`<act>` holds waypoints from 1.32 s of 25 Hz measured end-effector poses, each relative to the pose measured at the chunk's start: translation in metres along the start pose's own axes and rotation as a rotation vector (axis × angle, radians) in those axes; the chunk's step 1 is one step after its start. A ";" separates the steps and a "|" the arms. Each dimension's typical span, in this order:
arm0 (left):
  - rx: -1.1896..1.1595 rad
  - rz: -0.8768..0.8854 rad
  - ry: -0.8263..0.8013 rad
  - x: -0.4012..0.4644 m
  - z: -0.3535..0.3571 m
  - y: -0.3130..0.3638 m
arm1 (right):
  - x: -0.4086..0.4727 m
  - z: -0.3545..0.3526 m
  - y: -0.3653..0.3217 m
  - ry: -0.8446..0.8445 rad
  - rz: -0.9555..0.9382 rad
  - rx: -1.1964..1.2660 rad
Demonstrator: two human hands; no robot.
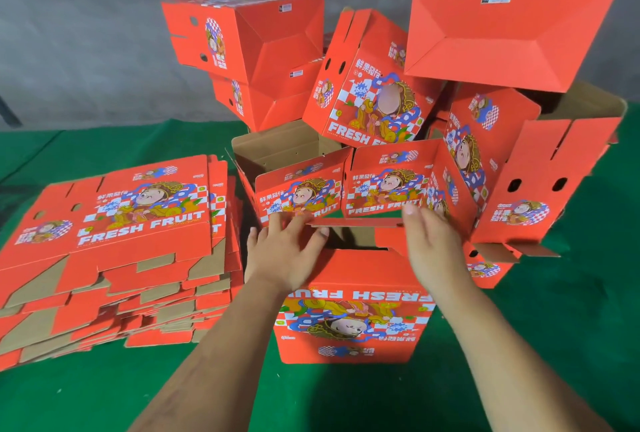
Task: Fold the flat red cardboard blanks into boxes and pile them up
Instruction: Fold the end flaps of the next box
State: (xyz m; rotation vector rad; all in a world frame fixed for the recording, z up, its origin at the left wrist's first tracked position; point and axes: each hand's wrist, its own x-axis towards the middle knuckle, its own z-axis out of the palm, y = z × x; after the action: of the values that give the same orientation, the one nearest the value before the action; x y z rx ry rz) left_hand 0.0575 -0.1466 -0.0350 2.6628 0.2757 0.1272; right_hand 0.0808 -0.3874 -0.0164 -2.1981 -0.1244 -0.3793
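Box in progress (351,310) sits directly under and just nearer than both hands, standing with its open end up and printed front panel facing the person, print upside down from this view. Long axis runs left-right across the person; opening points up toward the camera. A flap (356,223) lies roughly level across the opening, spanning hand to hand. Left hand (287,255) rests on the flap's left end, fingers fairly straight and spread, pressing more than gripping. Right hand (433,241) touches the right end, fingers extended, slightly blurred; no curl round the card that I can see. Hands are apart, one per flap end, likely so the flap goes down evenly and tucks without skewing.

Left of the left hand: stack of flat blanks (114,241), print side up, close enough to reach. Beyond both hands: loose pile of folded boxes (374,102), tilted at odd angles, some mouth-up, some bottom toward the camera. Everything rests on green cloth (554,327). Grey wall (86,33) sits behind the pile.
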 end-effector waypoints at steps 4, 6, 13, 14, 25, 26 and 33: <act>-0.096 0.007 -0.083 -0.009 -0.002 0.004 | 0.004 0.005 0.010 -0.303 0.211 -0.252; -0.281 -0.036 -0.218 -0.007 -0.010 0.000 | 0.008 0.001 0.016 -0.564 0.157 -0.279; 0.087 -0.099 -0.133 -0.022 0.000 0.017 | 0.005 0.009 0.012 -0.547 0.183 -0.597; 0.121 -0.145 -0.138 -0.024 0.003 0.022 | -0.002 0.012 0.008 -0.477 0.156 -0.696; -0.991 -0.418 0.192 -0.064 -0.027 0.009 | -0.018 -0.039 -0.007 -0.099 0.405 0.300; -1.059 -0.384 0.296 -0.066 -0.032 0.012 | -0.017 -0.045 -0.007 -0.050 0.495 0.527; -1.262 0.129 0.161 -0.081 -0.032 -0.001 | -0.071 -0.036 0.036 -0.342 0.650 0.892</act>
State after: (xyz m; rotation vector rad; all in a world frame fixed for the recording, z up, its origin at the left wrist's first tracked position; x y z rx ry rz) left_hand -0.0257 -0.1489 -0.0101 1.4110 0.0270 0.4002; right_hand 0.0130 -0.4343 -0.0453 -1.2887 0.2047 0.3692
